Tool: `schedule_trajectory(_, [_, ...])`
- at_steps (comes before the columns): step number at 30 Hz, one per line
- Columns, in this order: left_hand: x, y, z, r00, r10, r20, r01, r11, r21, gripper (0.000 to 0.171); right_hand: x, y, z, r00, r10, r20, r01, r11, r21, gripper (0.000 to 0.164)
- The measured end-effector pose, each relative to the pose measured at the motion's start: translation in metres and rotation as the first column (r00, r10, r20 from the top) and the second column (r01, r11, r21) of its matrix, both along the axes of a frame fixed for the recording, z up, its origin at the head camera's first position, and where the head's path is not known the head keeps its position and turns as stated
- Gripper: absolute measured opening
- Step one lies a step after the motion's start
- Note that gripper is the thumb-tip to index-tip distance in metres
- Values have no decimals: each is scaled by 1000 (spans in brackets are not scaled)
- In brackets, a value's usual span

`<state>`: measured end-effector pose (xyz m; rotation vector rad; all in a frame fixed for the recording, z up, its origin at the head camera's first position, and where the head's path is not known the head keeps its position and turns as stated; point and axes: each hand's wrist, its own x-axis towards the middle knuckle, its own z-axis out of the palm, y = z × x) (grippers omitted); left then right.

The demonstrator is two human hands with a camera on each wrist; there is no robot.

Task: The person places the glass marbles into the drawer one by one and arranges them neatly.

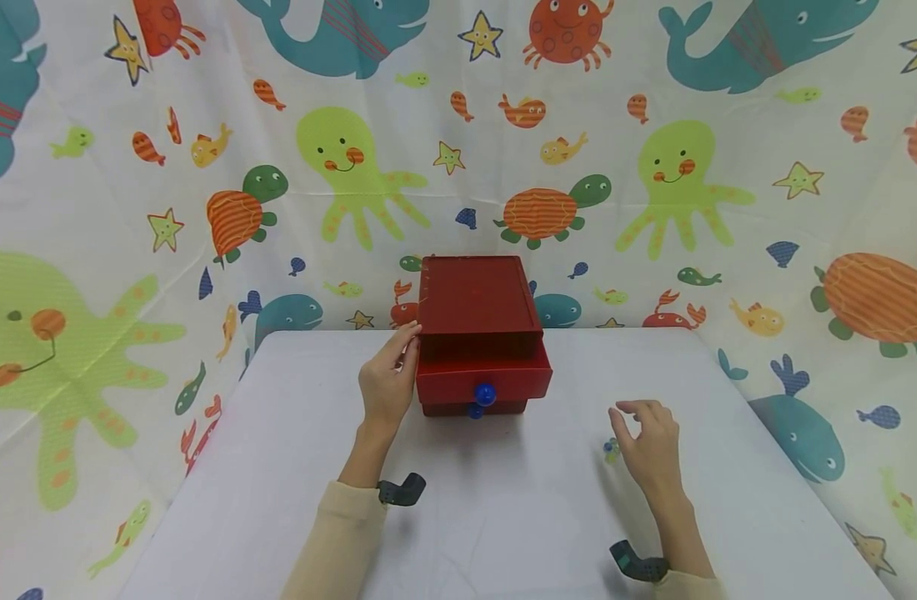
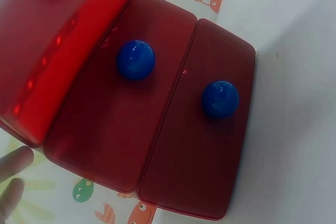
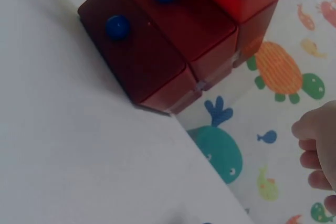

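A red drawer box [image 1: 473, 292] stands towards the back of the white table. Its top drawer [image 1: 458, 382] is pulled out, while the two lower drawers [image 2: 105, 114], [image 2: 194, 140] are closed; each front has a round blue knob [image 1: 485, 394]. My left hand [image 1: 387, 379] rests its fingertips against the left side of the box near the upper edge. Over the table to the right hovers my right hand [image 1: 652, 446], thumb and index finger bent towards each other with a gap and no object visible between them. Just left of it is a small blue-and-green item [image 1: 611, 450].
A white cloth printed with sea animals [image 1: 458, 167] hangs behind the table and along both sides. The white tabletop [image 1: 503, 517] extends in front of the box. Each wrist wears a dark camera mount [image 1: 402, 490].
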<state>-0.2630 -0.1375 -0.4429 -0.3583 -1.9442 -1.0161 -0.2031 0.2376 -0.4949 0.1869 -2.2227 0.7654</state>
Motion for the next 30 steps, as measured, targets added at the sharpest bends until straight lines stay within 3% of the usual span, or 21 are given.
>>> schedule_trajectory(30, [-1, 1, 1, 1000, 26, -13, -26, 1000, -11, 27, 5, 12, -29, 993, -77, 90, 74, 997, 37, 13])
